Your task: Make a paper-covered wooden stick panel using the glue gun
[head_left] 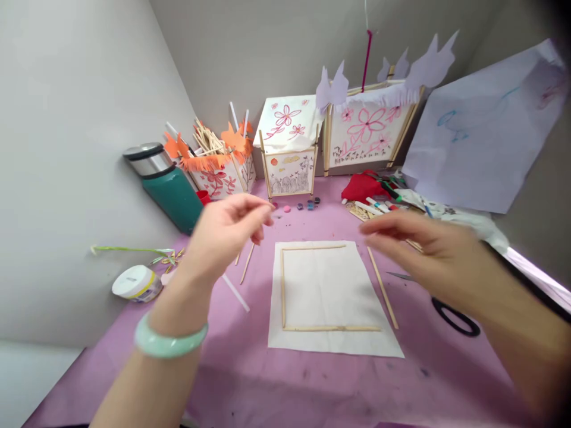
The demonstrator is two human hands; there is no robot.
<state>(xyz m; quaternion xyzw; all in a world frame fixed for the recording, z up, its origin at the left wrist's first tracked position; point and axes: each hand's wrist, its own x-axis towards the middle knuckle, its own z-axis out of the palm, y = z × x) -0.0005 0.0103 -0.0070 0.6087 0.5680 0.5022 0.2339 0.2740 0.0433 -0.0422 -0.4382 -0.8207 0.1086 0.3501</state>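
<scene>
A white paper sheet (332, 297) lies on the purple table (250, 380) with three thin wooden sticks (282, 288) laid along its top, left and bottom edges. A fourth loose stick (382, 288) lies just off its right edge. My left hand (223, 235), with a pale green bangle on the wrist, hovers above the table left of the sheet, its fingertips drawn together; whether they hold anything I cannot make out. My right hand (419, 246) hovers over the sheet's right side, blurred, fingers stretched out leftward and holding nothing.
Paper lanterns with pink flowers (289, 148) (368, 134) stand at the back wall. An orange-fringed box of sticks (218, 163), a green flask (167, 184), a glue tub (136, 283), scissors (450, 312), markers (379, 205) and loose sticks (247, 263) lie around.
</scene>
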